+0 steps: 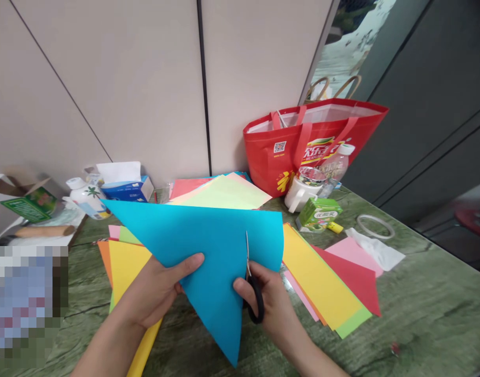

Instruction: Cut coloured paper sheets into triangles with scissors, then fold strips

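Observation:
A large sheet of blue paper (pixel 208 235), folded into a triangular shape, is raised above the table in front of me. My left hand (pixel 169 283) pinches its lower left edge, thumb on top and fingers underneath. In my right hand (pixel 263 293) is a pair of scissors with black handles (pixel 256 303). One thin blade lies over the blue paper, pointing away from me, and a cut runs up from the near edge along it. The other blade is hidden by the paper.
Coloured paper strips (pixel 322 283) fan out at right, with yellow sheets (pixel 126 262) at left. Pale green paper (pixel 228 191) lies behind. A red bag (pixel 271 162), a white mug (pixel 298 193), a green juice box (pixel 319 213) and a tissue box (pixel 128 189) stand farther back.

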A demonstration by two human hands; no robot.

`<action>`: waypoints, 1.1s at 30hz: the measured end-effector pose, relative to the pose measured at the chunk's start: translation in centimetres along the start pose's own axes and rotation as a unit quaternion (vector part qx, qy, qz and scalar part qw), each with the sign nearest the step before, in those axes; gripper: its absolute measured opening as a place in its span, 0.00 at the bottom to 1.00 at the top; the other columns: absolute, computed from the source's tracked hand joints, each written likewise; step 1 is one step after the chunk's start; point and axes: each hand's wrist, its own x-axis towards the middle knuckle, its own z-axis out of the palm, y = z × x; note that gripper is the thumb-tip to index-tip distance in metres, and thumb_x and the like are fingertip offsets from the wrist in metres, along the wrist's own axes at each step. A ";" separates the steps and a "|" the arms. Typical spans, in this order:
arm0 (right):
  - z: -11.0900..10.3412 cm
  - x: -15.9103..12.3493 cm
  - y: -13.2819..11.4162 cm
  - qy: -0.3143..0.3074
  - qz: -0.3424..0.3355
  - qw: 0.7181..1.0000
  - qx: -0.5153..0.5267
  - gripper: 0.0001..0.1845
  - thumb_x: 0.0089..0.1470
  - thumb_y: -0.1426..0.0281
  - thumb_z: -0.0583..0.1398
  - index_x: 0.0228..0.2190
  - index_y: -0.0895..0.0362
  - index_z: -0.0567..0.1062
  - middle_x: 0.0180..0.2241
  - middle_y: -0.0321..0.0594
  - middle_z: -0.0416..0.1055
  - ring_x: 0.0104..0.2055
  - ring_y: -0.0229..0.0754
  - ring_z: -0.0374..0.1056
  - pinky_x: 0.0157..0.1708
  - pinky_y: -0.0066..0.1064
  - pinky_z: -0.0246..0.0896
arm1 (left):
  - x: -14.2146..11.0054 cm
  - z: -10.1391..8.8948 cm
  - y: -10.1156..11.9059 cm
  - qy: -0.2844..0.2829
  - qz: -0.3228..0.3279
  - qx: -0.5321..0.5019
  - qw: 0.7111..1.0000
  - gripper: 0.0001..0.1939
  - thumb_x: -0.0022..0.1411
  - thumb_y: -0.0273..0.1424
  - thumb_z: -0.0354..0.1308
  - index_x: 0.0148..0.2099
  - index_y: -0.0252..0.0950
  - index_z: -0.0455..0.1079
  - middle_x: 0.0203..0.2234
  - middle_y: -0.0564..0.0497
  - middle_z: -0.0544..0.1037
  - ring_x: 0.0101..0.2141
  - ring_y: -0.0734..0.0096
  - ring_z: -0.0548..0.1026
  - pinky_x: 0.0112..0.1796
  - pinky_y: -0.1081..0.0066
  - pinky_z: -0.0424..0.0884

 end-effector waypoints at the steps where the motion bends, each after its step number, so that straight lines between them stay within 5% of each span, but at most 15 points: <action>1: 0.0 0.0 0.0 0.002 0.003 1.000 0.003 0.18 0.44 0.56 0.62 0.22 0.59 0.68 0.17 0.31 0.59 0.18 0.33 0.55 0.16 0.24 0.52 | 0.0 0.0 0.0 0.001 0.000 0.000 1.000 0.30 0.47 0.28 0.66 0.54 0.37 0.65 0.46 0.44 0.76 0.45 0.50 0.74 0.36 0.60 0.78; 6: 0.0 0.1 -0.2 0.002 -0.002 0.999 0.037 0.16 0.43 0.58 0.64 0.23 0.58 0.71 0.19 0.32 0.65 0.21 0.34 0.60 0.20 0.24 0.59 | 0.1 0.0 -0.1 -0.003 -0.006 -0.007 1.000 0.30 0.48 0.27 0.66 0.54 0.40 0.64 0.46 0.46 0.76 0.44 0.50 0.74 0.36 0.60 0.78; 9: -0.1 0.2 -0.5 -0.023 -0.001 0.997 0.067 0.17 0.43 0.58 0.65 0.30 0.58 0.73 0.29 0.38 0.74 0.30 0.40 0.68 0.30 0.28 0.65 | 0.3 -0.1 -0.3 -0.012 -0.010 -0.010 1.000 0.27 0.48 0.27 0.66 0.52 0.39 0.66 0.45 0.46 0.77 0.44 0.51 0.74 0.36 0.60 0.78; 14: -0.4 0.2 -0.8 -0.040 0.001 0.995 0.089 0.18 0.45 0.59 0.64 0.35 0.56 0.71 0.39 0.44 0.75 0.40 0.49 0.71 0.36 0.35 0.68 | 0.2 0.2 -0.4 -0.021 -0.027 -0.014 0.999 0.22 0.48 0.26 0.66 0.47 0.35 0.69 0.44 0.45 0.77 0.44 0.50 0.74 0.37 0.60 0.78; 33: -0.4 0.3 -0.9 -0.019 -0.004 0.998 0.063 0.16 0.46 0.58 0.64 0.33 0.56 0.73 0.38 0.44 0.77 0.40 0.51 0.72 0.36 0.37 0.69 | 0.0 0.8 -0.2 -0.020 -0.045 -0.015 0.999 0.32 0.47 0.26 0.66 0.55 0.35 0.64 0.45 0.41 0.76 0.45 0.48 0.74 0.40 0.56 0.76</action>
